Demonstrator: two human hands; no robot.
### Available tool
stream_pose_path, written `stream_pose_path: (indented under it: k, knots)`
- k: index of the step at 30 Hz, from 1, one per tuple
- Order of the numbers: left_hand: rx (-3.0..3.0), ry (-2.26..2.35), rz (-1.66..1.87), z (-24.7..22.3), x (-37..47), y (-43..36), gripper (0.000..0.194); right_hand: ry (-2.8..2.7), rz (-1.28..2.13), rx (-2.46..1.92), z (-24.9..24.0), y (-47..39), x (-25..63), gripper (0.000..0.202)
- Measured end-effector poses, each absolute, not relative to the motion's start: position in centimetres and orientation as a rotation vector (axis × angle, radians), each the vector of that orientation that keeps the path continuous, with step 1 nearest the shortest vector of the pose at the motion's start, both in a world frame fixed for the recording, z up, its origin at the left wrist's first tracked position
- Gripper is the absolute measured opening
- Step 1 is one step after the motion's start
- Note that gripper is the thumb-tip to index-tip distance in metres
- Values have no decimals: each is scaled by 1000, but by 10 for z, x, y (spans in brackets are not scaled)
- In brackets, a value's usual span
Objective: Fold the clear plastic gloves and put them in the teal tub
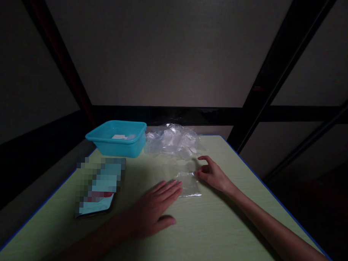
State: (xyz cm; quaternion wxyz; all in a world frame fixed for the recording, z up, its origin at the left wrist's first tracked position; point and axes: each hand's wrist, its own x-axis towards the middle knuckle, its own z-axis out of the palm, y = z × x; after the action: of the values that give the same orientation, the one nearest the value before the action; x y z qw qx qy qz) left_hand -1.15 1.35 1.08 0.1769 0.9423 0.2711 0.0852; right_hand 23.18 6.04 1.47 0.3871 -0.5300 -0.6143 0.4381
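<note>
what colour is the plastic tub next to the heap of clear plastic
The plastic tub is turquoise; it shows best in the head view.

The blue-edged tabletop [204, 230] is pale green, faintly streaked; the basket [119, 148] turquoise; the bag [191, 187] and piled plastic [173, 140] clear; the phone screen [95, 207] pale blue with red.

Consists of a pale green table [230, 231], edged in blue. Bears a turquoise basin [119, 148] at the far left, a crumpled heap of clear plastic [173, 140] just to its right, a flat clear bag [190, 188] nearer, around the middle, and, left and nearer, a partly pixelated flat device [98, 208].
</note>
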Motion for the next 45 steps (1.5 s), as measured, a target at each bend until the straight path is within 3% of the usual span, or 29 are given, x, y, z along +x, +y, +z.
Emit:
stream_pose_path:
  k: [14, 21, 26, 32, 37, 45]
  knots:
    - [2768, 801, 135, 13, -10, 12, 62, -1496, 1132, -1203, 3, 93, 217, 54]
    - [2796, 801, 117, 14, -10, 10, 62, -1639, 889, -1201, -3, 94, 226, 54]
    - [2824, 809, 108, 12, -11, 10, 62, -1842, 695, -1160, 8, 85, 231, 33]
    - [2849, 810, 110, 11, -13, 10, 62, -2133, 662, -1061, 23, 75, 235, 24]
    - [2853, 800, 112, 12, -12, 10, 62, -2399, 566, -1016, 24, 73, 239, 32]
    - [2851, 823, 91, 13, -11, 9, 65, -2257, 546, -1109, 19, 77, 246, 31]
